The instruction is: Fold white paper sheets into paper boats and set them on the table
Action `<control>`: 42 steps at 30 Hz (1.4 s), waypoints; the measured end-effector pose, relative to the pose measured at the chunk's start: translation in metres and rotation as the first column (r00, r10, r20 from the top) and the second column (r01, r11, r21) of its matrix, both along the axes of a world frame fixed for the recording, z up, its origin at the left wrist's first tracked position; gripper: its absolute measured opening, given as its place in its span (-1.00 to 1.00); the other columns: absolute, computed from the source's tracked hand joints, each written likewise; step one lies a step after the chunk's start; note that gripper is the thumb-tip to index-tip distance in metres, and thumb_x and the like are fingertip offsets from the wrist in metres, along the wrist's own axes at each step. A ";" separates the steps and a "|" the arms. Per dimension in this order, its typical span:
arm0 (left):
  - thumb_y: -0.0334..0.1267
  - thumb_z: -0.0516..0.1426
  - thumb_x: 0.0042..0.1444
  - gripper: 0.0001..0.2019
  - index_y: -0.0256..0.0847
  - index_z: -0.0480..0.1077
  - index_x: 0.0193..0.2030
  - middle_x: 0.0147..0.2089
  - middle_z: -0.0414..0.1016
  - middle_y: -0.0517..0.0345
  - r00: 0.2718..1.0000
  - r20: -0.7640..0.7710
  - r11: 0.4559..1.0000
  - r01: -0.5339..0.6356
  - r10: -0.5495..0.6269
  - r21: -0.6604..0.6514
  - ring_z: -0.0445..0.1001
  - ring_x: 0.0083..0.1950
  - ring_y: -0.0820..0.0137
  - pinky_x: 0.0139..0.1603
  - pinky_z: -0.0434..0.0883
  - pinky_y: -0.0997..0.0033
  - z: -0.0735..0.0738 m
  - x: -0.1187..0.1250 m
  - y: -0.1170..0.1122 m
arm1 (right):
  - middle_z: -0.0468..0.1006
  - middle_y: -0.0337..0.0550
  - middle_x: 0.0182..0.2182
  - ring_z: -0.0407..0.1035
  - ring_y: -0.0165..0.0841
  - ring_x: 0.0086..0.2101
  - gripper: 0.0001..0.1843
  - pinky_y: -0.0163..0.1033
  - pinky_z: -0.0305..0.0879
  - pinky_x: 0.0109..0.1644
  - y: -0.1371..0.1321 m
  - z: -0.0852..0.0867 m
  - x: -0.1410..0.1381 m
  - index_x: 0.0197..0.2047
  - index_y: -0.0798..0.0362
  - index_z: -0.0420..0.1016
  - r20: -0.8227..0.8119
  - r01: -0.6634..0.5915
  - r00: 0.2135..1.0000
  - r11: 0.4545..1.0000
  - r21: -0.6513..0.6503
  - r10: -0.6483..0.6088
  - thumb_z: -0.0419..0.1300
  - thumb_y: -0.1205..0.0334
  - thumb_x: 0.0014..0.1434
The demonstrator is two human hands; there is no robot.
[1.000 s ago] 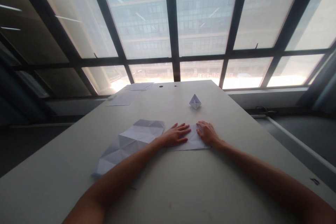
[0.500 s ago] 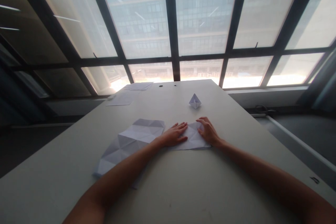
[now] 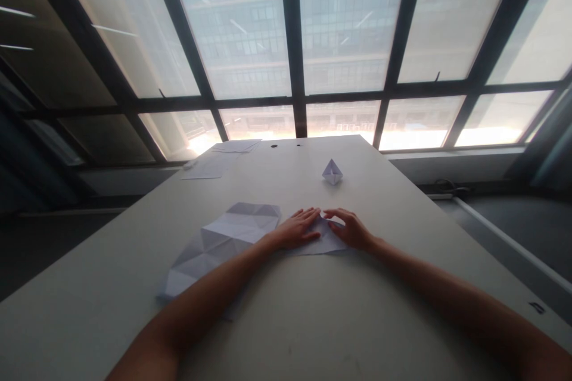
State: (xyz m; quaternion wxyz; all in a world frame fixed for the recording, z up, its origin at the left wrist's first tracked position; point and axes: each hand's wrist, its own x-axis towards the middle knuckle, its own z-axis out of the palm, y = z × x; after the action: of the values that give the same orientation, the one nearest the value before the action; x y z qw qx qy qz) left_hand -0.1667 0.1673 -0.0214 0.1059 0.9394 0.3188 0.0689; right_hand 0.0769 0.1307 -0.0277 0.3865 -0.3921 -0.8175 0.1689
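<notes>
On the white table (image 3: 286, 315) lies a small folded sheet of white paper (image 3: 328, 243), partly covered by both of my hands. My left hand (image 3: 298, 230) presses flat on its left part, fingers stretched out. At its right side, my right hand (image 3: 351, 230) has its fingers and thumb bent around a flap, which is lifted and turned inward near the left fingertips. The fingers hide part of that edge. Beside my left forearm a large creased white sheet (image 3: 230, 227) lies unfolded. Beyond my hands stands a folded paper boat (image 3: 332, 173).
Several white sheets (image 3: 209, 165) lie at the far left of the table. A small dark object (image 3: 537, 308) rests near the right edge. Tall windows with dark frames (image 3: 293, 41) rise behind the table, and a cable (image 3: 447, 184) lies beyond its right side.
My right hand has moved left, carrying the paper's right flap inward toward my left fingers. My left hand has stayed flat in place.
</notes>
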 end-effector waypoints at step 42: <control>0.23 -0.21 0.35 -0.27 -0.15 -0.16 0.51 0.53 -0.18 0.01 0.994 -0.096 0.998 -0.056 0.057 0.020 -0.20 0.53 0.18 0.47 -0.21 0.03 0.009 0.007 -0.012 | -0.09 0.07 0.44 -0.22 -0.18 0.41 -0.20 0.04 -0.33 0.44 -0.006 -0.002 -0.006 0.49 0.17 -0.13 0.540 -0.039 0.837 0.993 -0.107 0.092 -0.21 -0.21 0.39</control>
State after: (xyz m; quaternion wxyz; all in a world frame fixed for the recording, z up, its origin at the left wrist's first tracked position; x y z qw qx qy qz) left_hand -0.1592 0.1552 -0.0128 0.0803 0.9331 0.3494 0.0289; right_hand 0.0707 0.1245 -0.0294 0.1143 -0.4130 -0.8978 0.1013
